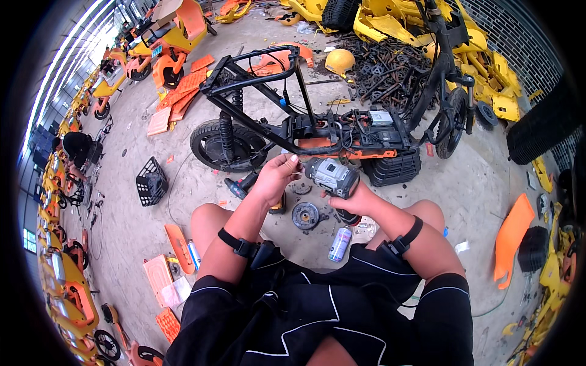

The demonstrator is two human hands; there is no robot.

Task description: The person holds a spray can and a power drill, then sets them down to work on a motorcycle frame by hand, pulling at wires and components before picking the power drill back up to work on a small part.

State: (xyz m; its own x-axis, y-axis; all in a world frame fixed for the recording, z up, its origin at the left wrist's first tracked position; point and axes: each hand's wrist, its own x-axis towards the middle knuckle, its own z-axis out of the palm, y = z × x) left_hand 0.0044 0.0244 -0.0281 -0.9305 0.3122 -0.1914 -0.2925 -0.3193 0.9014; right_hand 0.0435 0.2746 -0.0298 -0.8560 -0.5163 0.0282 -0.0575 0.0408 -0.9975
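Observation:
My right hand (355, 200) is wrapped around the handle of a grey and black cordless drill (332, 175), whose nose points left. Beside that nose is my left hand (279, 177), its thumb and fingers pinched together; whatever is between them is too small to make out. Just beyond both hands stands a stripped black scooter frame (268, 131) with its rear wheel (229, 148) at the left. Its open floor section shows wiring and an orange strip (360, 152). A second power tool (239, 186) lies on the floor, partly hidden behind my left forearm.
Between my knees are a round metal hub part (305, 215) and a spray can (340, 244). A black basket (151, 182) sits left. Orange panels (160, 277) lie nearby. Dark metal parts (384, 73) and yellow panels (497, 73) are heaped beyond the frame. An orange panel (514, 238) lies right.

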